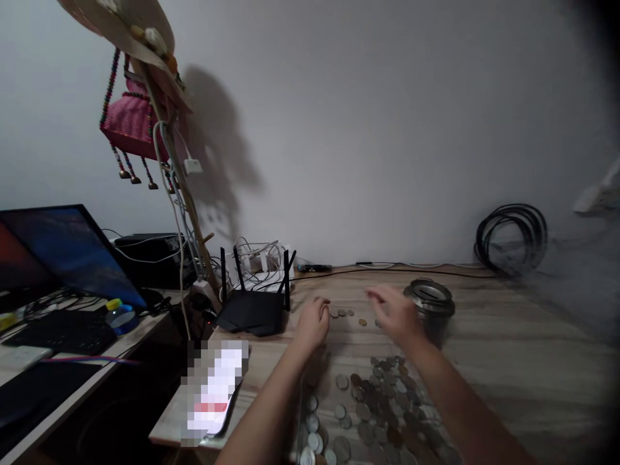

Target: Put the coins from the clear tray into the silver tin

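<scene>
My left hand (314,320) is low over the wooden table, fingers loosely bent and a gap showing by the thumb. Just to its right lies a short row of small coins (342,312), with a gold-coloured coin (362,321) a little further along. My right hand (394,315) reaches leftward above the table, its fingers stretched out, slightly blurred and apparently holding nothing. Nearer to me, between my forearms, spreads a large pile of mixed coins (382,407). Several silver coins (314,423) lie in a looser group at the left. My right forearm covers part of the pile.
A dark round tin (430,300) with a slotted lid stands right of my right hand. A black router (254,310) sits at the left, behind a phone (220,387). Coiled black cable (508,239) is against the wall. A lower desk with a monitor (77,258) is far left.
</scene>
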`<state>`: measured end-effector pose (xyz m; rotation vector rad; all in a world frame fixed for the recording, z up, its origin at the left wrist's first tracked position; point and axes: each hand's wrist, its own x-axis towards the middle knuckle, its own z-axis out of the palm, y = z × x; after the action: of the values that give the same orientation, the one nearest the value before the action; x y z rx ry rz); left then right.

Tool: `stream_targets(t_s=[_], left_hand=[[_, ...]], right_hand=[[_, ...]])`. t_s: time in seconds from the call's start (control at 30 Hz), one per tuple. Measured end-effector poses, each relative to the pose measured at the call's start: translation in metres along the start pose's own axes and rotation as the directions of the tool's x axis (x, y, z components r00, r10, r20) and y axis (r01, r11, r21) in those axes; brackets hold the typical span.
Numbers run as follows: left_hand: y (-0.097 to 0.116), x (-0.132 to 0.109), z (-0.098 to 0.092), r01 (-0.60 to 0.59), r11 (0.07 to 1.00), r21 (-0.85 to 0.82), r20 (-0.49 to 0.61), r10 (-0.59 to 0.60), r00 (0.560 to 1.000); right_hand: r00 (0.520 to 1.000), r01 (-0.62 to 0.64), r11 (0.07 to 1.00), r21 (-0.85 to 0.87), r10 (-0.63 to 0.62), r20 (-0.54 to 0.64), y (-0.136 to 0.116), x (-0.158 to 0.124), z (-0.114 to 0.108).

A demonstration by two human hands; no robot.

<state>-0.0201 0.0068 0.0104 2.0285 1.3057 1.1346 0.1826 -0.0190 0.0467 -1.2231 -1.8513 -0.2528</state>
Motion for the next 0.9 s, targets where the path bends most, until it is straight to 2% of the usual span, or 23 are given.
stream_targets(t_s=[0.03,0.1,0.17,0.2,0.27,0.33,0.4,0.47,0.53,0.57,0.63,0.77,0.9], left_hand=[[-0.003,0.001,0.004,0.019,0.994,0.105,0.099,-0.029,0.995],[-0.009,0.002,0.015,0.038,0.96,0.278,0.254,-0.111,0.961],[-0.011,0.0,0.027,0.061,0.931,0.359,0.322,-0.185,0.929],[-0.011,-0.003,0.032,0.082,0.925,0.371,0.321,-0.21,0.923],[-0.005,-0.013,0.038,0.094,0.933,0.346,0.34,-0.218,0.915],[0.004,-0.028,0.037,0.013,0.961,0.276,0.438,-0.137,0.888],[0.014,-0.046,0.031,-0.138,0.97,0.202,0.582,-0.005,0.813],[0.024,-0.06,0.025,-0.255,0.952,0.171,0.687,0.07,0.724],[0.033,-0.068,0.021,-0.276,0.942,0.19,0.749,0.043,0.661],[0.038,-0.07,0.02,-0.255,0.942,0.218,0.784,-0.013,0.62],[0.047,-0.073,0.02,-0.235,0.927,0.291,0.781,-0.089,0.618],[0.065,-0.087,0.02,-0.258,0.9,0.351,0.799,-0.143,0.584],[0.079,-0.113,0.014,-0.31,0.855,0.416,0.78,-0.16,0.605]], right_hand=[[0.979,0.001,1.0,-0.001,-0.001,0.206,-0.005,0.0,0.015],[0.852,-0.023,0.996,-0.082,0.062,0.52,-0.009,-0.002,0.042],[0.724,-0.03,0.984,-0.177,0.144,0.675,-0.01,-0.008,0.06],[0.678,-0.027,0.979,-0.204,0.168,0.716,-0.011,-0.014,0.064],[0.622,-0.009,0.979,-0.204,0.166,0.766,-0.016,-0.029,0.062],[0.567,0.015,0.984,-0.178,0.138,0.812,-0.024,-0.046,0.05],[0.513,0.032,0.991,-0.133,0.098,0.852,-0.033,-0.062,0.033],[0.477,0.035,0.995,-0.09,0.062,0.877,-0.04,-0.074,0.015],[0.451,0.036,0.998,-0.045,0.024,0.892,-0.043,-0.08,0.002],[0.436,0.031,0.999,-0.029,0.013,0.9,-0.043,-0.082,-0.002],[0.409,0.009,1.0,-0.018,0.012,0.912,-0.044,-0.083,-0.007],[0.364,-0.031,0.999,-0.032,0.041,0.931,-0.048,-0.088,-0.014],[0.339,0.011,1.0,0.004,-0.008,0.941,-0.05,-0.1,-0.024]])
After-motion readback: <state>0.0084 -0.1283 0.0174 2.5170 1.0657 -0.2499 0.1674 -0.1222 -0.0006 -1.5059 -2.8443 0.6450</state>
